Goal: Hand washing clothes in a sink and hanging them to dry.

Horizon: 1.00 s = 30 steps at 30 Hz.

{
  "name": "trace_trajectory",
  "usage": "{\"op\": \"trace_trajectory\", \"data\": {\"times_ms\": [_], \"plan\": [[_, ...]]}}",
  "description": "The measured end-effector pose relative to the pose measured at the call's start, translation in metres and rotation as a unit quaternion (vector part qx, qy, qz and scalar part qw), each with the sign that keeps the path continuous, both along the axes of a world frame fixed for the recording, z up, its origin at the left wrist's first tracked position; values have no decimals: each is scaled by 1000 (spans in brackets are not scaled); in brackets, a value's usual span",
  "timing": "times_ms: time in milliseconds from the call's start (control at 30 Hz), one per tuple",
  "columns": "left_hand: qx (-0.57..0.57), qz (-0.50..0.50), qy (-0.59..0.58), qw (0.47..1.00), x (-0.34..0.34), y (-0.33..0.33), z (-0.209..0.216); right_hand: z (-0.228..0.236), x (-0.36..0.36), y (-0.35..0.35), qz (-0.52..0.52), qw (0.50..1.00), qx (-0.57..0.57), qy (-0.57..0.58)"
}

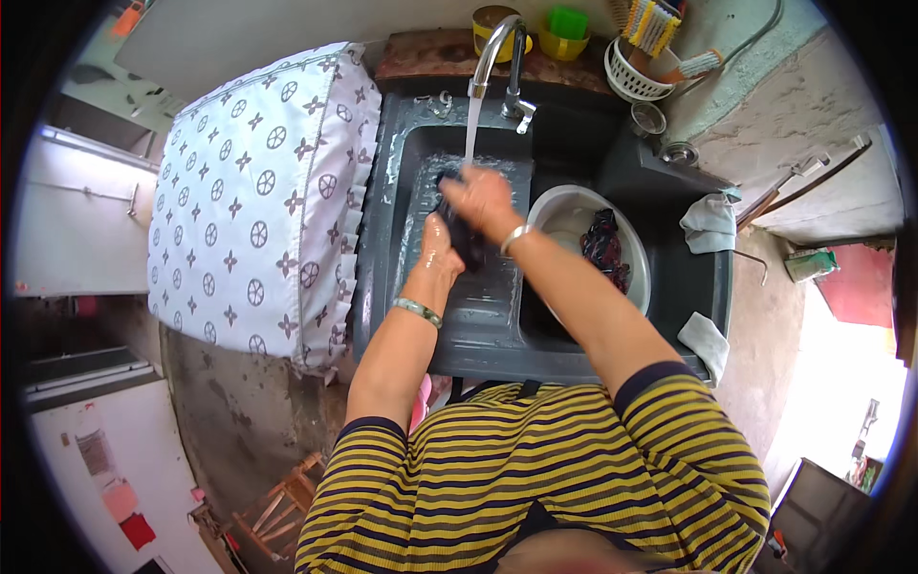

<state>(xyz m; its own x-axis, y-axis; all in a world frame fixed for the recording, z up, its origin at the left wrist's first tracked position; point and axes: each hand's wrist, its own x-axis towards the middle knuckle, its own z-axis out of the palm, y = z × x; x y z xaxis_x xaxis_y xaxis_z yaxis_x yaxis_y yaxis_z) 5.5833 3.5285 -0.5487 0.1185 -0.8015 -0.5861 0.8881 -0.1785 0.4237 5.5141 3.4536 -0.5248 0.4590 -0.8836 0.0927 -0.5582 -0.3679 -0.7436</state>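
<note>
A dark wet cloth (463, 235) lies between both my hands over the ribbed washboard of a dark grey sink (402, 191). My right hand (486, 199) grips its upper end under the stream from a chrome tap (499, 48). My left hand (440, 251) holds the lower end, pressed to the washboard. Each wrist wears a bangle. A white basin (564, 215) in the right sink bowl holds another dark patterned garment (604, 247).
A machine under a white patterned cover (263, 191) stands left of the sink. Behind the tap are yellow cups (564, 38) and a white basket of brushes (639, 72). Two pale rags (710, 222) lie on the sink's right rim. A wooden stool (277, 512) sits low left.
</note>
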Motion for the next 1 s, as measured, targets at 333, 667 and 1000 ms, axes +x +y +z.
{"op": "trace_trajectory", "data": {"times_ms": [333,667,1000], "plan": [[-15,84,-121,989,47,16,-35,5,-9,51,144,989,3,-39],[-26,-66,-424,903,43,23,5,4,-38,-54,0,880,313,-358],[-116,-44,-434,892,12,-7,45,58,-52,-61,83,792,404,-451]]}}
